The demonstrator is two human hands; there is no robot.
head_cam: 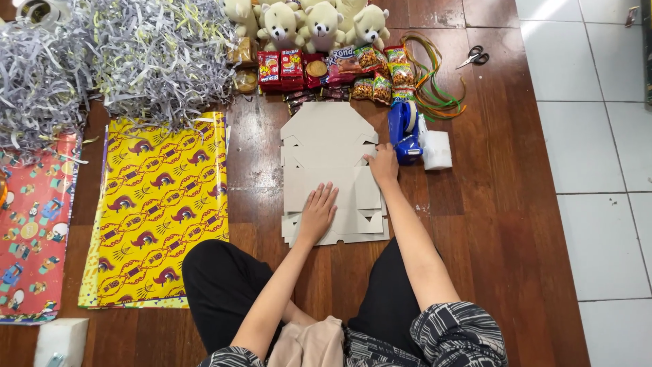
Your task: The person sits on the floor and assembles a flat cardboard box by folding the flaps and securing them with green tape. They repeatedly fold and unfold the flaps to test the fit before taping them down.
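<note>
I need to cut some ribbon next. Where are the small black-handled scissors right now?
In the head view, the small black-handled scissors lie on the wooden floor at the upper right, just right of the loose coloured ribbons, near the white tiles.

This looks like a room in a home, used for wrapping gifts by hand. The work is laid out on a dark wooden floor that meets white tiles. Sheets of wrapping paper, heaps of shredded paper, teddy bears, snack packets, ribbons, scissors and flat cardboard lie around a person sitting on the floor.
</note>
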